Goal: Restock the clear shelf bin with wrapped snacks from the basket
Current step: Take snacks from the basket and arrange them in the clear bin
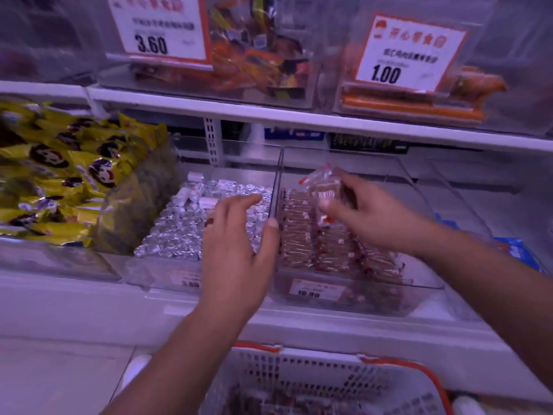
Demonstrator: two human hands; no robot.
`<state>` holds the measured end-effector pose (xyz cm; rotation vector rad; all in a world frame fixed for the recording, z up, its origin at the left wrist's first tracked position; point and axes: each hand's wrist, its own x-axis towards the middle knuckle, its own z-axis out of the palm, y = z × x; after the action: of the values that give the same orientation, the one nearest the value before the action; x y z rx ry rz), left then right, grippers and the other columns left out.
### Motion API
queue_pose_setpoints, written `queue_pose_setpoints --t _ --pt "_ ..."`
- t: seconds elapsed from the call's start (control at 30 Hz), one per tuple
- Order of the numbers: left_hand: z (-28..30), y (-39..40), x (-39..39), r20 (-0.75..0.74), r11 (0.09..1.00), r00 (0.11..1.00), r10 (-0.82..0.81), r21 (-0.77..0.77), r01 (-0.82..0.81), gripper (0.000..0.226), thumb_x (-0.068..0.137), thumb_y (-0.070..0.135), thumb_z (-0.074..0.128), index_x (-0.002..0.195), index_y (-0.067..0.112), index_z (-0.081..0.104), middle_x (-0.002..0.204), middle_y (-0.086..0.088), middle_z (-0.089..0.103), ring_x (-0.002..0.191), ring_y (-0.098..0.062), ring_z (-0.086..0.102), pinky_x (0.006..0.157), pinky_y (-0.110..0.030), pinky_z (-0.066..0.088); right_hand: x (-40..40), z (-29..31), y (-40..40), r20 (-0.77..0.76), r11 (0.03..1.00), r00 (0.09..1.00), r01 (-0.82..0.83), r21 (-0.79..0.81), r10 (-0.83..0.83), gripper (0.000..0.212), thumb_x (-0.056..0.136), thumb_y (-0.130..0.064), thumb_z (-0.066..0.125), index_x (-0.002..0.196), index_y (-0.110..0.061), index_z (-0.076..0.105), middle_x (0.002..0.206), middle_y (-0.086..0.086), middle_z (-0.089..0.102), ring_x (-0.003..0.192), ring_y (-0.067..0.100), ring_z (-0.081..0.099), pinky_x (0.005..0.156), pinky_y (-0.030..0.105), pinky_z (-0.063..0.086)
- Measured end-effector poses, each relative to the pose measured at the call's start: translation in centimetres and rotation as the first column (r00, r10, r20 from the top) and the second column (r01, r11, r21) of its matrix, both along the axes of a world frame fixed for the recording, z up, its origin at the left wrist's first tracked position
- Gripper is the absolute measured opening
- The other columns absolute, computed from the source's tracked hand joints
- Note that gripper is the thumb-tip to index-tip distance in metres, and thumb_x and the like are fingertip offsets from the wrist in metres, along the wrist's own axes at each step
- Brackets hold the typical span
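A clear shelf bin [353,298] on the lower shelf holds rows of brown wrapped snacks [302,235] with red-and-white ends. My right hand [368,214] hovers above the bin and grips a small bunch of the same wrapped snacks [324,182]. My left hand [239,250] is spread flat with straight fingers, its thumb against the divider wall between this bin and the one to its left. A white perforated basket [299,381] with orange handles sits at the bottom, with more brown snacks inside.
Left of the divider lies a bin of silver foil-wrapped sweets [185,226]. Yellow snack packs [59,175] pile up at far left. The upper shelf carries clear bins with price cards 3.60 [155,28] and 1.00 [407,52]. A blue pack [517,250] lies at right.
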<state>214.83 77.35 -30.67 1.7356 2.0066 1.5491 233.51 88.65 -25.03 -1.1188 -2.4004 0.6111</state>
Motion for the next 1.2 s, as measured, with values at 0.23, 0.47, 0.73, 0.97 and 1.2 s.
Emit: queue_pose_setpoints --t 0.23,0.47,0.73,0.97,1.2 --pt "-2.0 1.1 -0.9 -0.067 0.968 0.987 -0.144 -0.216 0.126 0.054 0.095 0.039 0.055 0.143 0.039 0.033 0.131 0.011 0.056 0.110 -0.017 0.061 0.088 -0.040 0.051 -6.6 -6.3 13.8 0.486 0.980 0.873 -0.131 0.147 0.044 0.061 0.094 -0.032 0.060 0.144 -0.003 0.038 0.128 0.022 0.058 0.121 0.035 0.052 0.094 0.029 0.042" --pt "-2.5 1.6 -2.0 -0.090 0.971 0.987 -0.136 -0.209 0.115 0.057 0.088 0.046 0.060 0.136 0.051 0.030 0.120 0.022 0.059 0.107 -0.005 0.059 0.086 -0.031 0.049 -4.7 -10.7 13.2 0.236 0.910 0.925 0.203 0.360 -0.299 0.063 0.083 -0.052 0.069 0.137 -0.024 0.053 0.140 0.015 0.046 0.118 0.034 0.056 0.095 0.038 0.050" --pt "-2.2 1.0 -1.0 -0.163 0.977 0.983 -0.089 -0.207 0.054 0.053 0.093 0.048 0.052 0.142 0.044 0.033 0.125 0.016 0.060 0.106 -0.014 0.063 0.085 -0.036 0.051 -6.6 -9.9 13.0 0.095 0.917 0.951 0.255 0.307 -0.296 0.048 0.090 -0.027 0.067 0.135 -0.017 0.056 0.145 0.014 0.038 0.107 0.036 0.063 0.097 0.032 0.048" --pt "-2.2 1.2 -0.8 -0.169 0.971 0.981 -0.093 -0.234 0.052 0.049 0.094 0.046 0.049 0.140 0.042 0.033 0.124 0.018 0.057 0.086 -0.011 0.064 0.070 -0.029 0.039 -7.8 -11.4 11.9 0.263 0.933 0.936 0.139 0.333 -0.233 0.094 0.083 -0.004 0.066 0.157 -0.010 0.007 0.161 0.013 -0.022 0.144 0.043 0.026 0.098 0.030 0.045" --pt "-2.2 1.3 -0.9 -0.136 0.967 0.984 -0.118 -0.241 0.083 0.050 0.094 0.044 0.050 0.141 0.038 0.035 0.125 0.017 0.057 0.104 -0.010 0.062 0.083 -0.036 0.050 -6.9 -11.9 12.3 0.455 0.907 0.845 0.079 0.413 -0.281 0.076 0.090 -0.022 0.054 0.156 -0.019 0.016 0.161 0.010 0.020 0.143 0.038 0.020 0.114 0.050 0.027"
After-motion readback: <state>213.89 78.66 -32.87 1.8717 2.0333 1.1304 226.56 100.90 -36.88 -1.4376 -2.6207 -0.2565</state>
